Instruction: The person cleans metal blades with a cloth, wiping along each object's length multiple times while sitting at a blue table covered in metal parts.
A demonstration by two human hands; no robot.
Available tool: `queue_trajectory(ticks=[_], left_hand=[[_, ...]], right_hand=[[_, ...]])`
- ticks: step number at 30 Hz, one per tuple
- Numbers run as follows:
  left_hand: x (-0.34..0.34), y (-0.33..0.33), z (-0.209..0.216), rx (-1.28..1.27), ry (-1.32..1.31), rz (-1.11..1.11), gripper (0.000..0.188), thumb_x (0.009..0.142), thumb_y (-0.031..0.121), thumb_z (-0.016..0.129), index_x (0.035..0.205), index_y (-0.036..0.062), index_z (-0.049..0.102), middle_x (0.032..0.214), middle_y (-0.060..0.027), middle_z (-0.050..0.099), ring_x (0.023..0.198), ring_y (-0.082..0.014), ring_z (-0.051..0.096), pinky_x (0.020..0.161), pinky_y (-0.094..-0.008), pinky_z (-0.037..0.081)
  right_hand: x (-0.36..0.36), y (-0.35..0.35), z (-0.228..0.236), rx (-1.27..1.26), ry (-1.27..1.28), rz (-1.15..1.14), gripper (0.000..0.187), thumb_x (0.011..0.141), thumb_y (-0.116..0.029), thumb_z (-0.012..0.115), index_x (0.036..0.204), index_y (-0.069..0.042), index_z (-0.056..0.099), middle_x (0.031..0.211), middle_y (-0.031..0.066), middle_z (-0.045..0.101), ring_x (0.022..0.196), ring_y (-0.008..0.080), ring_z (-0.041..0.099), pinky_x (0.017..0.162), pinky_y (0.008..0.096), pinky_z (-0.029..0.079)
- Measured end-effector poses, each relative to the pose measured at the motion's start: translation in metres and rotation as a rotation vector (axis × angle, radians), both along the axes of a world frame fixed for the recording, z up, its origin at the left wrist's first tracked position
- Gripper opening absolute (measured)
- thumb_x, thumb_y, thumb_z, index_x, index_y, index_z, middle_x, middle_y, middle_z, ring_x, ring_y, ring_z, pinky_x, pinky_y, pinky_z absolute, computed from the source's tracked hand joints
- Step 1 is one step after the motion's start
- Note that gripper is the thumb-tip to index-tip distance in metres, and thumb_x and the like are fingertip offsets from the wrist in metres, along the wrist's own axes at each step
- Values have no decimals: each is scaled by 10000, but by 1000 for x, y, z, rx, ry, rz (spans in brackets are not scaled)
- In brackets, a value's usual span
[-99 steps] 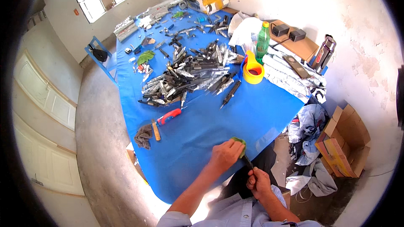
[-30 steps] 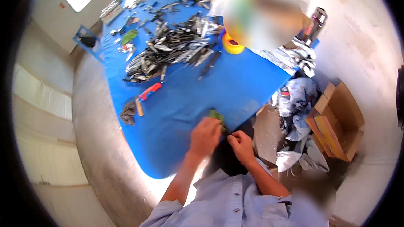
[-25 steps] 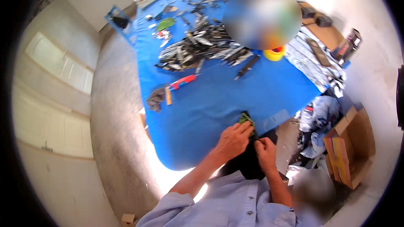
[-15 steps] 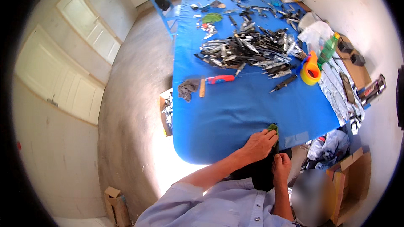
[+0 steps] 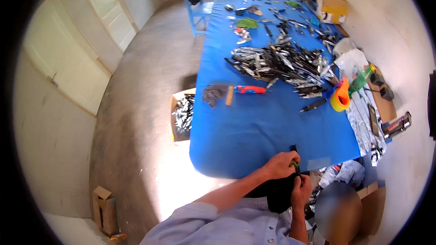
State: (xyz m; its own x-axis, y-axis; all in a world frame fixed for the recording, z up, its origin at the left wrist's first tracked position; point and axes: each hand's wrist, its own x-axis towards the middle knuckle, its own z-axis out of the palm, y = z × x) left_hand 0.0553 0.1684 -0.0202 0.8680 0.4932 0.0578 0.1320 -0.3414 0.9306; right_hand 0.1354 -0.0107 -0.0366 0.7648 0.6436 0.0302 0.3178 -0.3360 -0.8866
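My left hand (image 5: 282,165) is closed around a small green cloth (image 5: 294,164) wrapped on a slim dark stick-like piece (image 5: 294,148). The far tip of that piece sticks out past my fingers, over the near edge of the blue-covered table (image 5: 236,140). My right hand (image 5: 300,191) grips the near end of the same piece, just below the left. What kind of piece it is cannot be made out. Farther up the table lies a big heap of slim black and silver pieces (image 5: 281,61), and a similar dark piece (image 5: 313,105) rests apart from it.
A grey rag (image 5: 213,95) and a red-handled tool (image 5: 250,90) lie at the left. An orange-yellow cup-like container (image 5: 339,100) and a green bottle (image 5: 362,79) stand right. A box of metal pieces (image 5: 184,113) sits on the floor; a blue chair (image 5: 196,11) stands beyond.
My left hand and the cloth have slid down the dark piece toward my right hand, baring its far tip. The whole view has shifted slightly.
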Motion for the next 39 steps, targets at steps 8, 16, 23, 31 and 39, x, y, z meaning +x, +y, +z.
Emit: queue_trajectory(ticks=[8,16,23,31,39], left_hand=[[-21,4,5,134,18,179,207,909,86,691,1109,31,695,1031,-179,738,885,-301,737,787,-390,586],[-6,8,24,-141,54,214,206,933,44,722,1133,2,699,938,-35,729,818,-94,670,739,-260,551],[1,-1,24,25,86,71,226,894,23,748,1117,3,716,990,-68,737,797,-105,678,693,-266,543],[12,-10,32,498,-47,-42,199,902,-3,725,1101,0,737,1041,-147,708,870,-321,715,754,-391,583],[16,-12,30,644,41,-111,190,923,-13,694,1108,-6,736,1036,-153,679,891,-354,700,735,-432,566]], right_hand=[[3,10,-7,20,316,-80,215,1015,-188,690,1057,22,677,796,45,673,726,94,596,647,297,487],[-5,5,-33,227,473,-81,177,1065,-200,668,1060,-27,629,710,-76,535,584,15,444,510,224,339],[-9,10,-22,187,444,-114,226,1017,-202,695,1074,12,650,812,69,664,724,131,606,663,307,480],[-3,14,-4,114,414,-127,245,997,-207,694,1021,34,663,776,154,678,710,188,647,684,358,522],[0,21,-9,191,480,-175,305,1000,-258,685,918,35,677,724,167,637,649,212,596,621,391,469]])
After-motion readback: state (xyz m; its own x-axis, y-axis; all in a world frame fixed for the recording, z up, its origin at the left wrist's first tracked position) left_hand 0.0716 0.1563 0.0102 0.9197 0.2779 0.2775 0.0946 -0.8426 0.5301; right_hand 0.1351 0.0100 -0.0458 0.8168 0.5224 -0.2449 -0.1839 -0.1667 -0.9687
